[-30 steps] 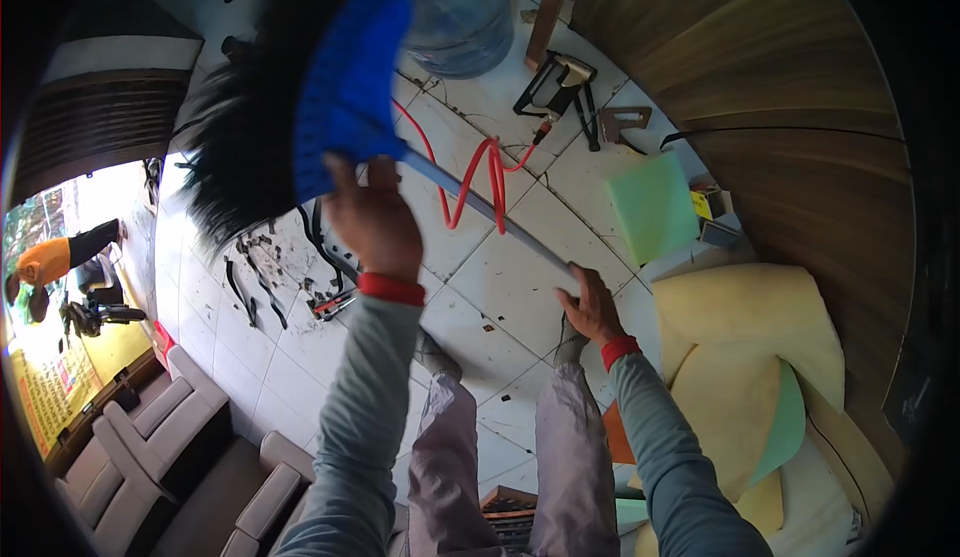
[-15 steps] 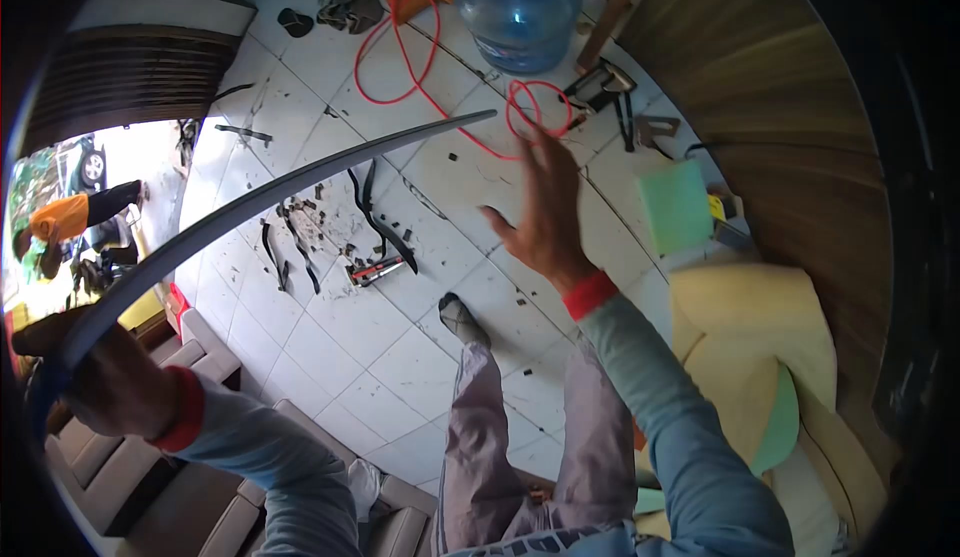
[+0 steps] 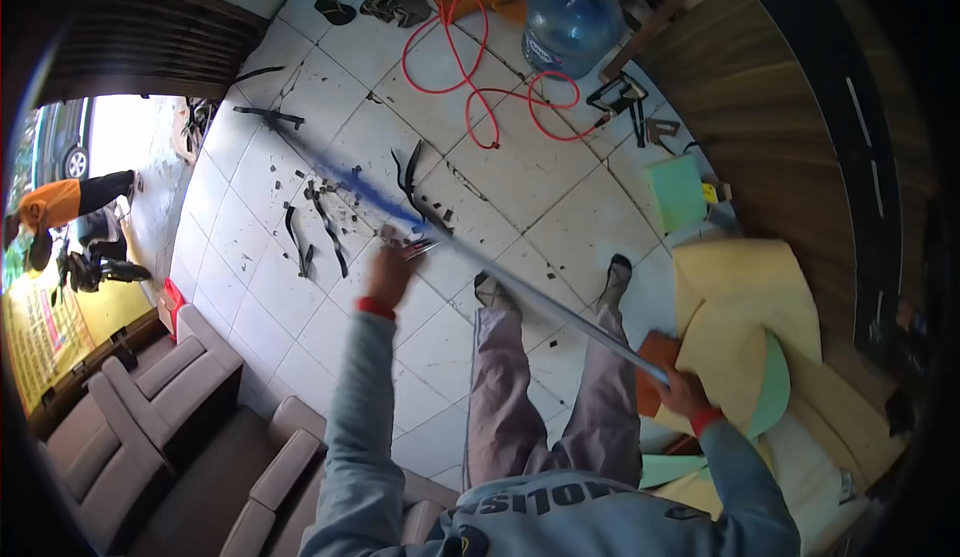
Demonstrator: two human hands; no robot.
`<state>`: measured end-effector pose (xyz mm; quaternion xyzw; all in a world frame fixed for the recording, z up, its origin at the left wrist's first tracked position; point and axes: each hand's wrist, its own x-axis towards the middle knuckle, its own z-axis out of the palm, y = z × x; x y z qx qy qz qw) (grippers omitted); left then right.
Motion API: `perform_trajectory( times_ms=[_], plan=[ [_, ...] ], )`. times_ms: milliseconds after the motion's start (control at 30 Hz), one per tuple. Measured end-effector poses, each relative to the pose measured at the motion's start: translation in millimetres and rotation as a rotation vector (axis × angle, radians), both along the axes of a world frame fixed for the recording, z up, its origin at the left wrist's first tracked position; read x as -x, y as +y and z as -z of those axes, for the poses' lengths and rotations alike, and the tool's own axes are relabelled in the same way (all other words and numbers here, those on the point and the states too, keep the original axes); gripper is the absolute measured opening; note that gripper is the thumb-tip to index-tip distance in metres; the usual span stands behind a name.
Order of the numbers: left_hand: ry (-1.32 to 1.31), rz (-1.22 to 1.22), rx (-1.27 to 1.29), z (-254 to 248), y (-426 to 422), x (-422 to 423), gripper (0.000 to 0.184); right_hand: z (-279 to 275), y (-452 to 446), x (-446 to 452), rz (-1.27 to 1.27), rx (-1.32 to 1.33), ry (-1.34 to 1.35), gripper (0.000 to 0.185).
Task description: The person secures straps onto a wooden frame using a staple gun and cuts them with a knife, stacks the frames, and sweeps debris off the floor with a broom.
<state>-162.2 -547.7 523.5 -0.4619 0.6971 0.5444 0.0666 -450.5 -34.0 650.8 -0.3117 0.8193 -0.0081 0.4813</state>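
My right hand [image 3: 685, 395] is closed around one end of a long, thin grey strip [image 3: 545, 305]. From there the strip runs up and left across the view, its far part smeared by motion and looking blue-black. My left hand [image 3: 393, 272] is near the middle of the strip, blurred, so I cannot tell whether it touches it or grips anything. Just beyond those fingers shows a bit of a silvery tool, mostly hidden. On the floor nearby lie black curved strips [image 3: 325, 227] and several small dark scraps.
A red hose [image 3: 487, 87] loops beside a blue water jug [image 3: 570, 27]. Yellow foam [image 3: 745, 297] and a green block [image 3: 677, 194] lie at right, by a wood-grain panel [image 3: 780, 127]. Grey-beige seats [image 3: 165, 377] stand at lower left. A person in orange [image 3: 55, 202] is outside.
The strip's held end was in my left hand at far left; now my right hand holds an end at lower right. My left hand has moved right, over the floor.
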Motion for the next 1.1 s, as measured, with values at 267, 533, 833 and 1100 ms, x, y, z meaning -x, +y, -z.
perform_trajectory(
  times_ms=[267, 533, 833, 1100],
  plan=[
    [-0.539, 0.222, -0.167, 36, 193, -239, 0.050, -146, 53, -128, 0.262, -0.117, 0.210, 0.060],
    [-0.304, -0.151, 0.025, -7, 143, -293, 0.043, 92, -171, -75, 0.398, -0.213, 0.098, 0.021],
    [-0.057, -0.721, -0.143, -50, 81, -239, 0.043, 34, -318, -165, 0.587, 0.029, -0.383, 0.025],
    [-0.354, -0.674, -0.316, -21, 192, -378, 0.052, -19, -317, -145, 0.181, -0.040, 0.118, 0.056]
  ],
)
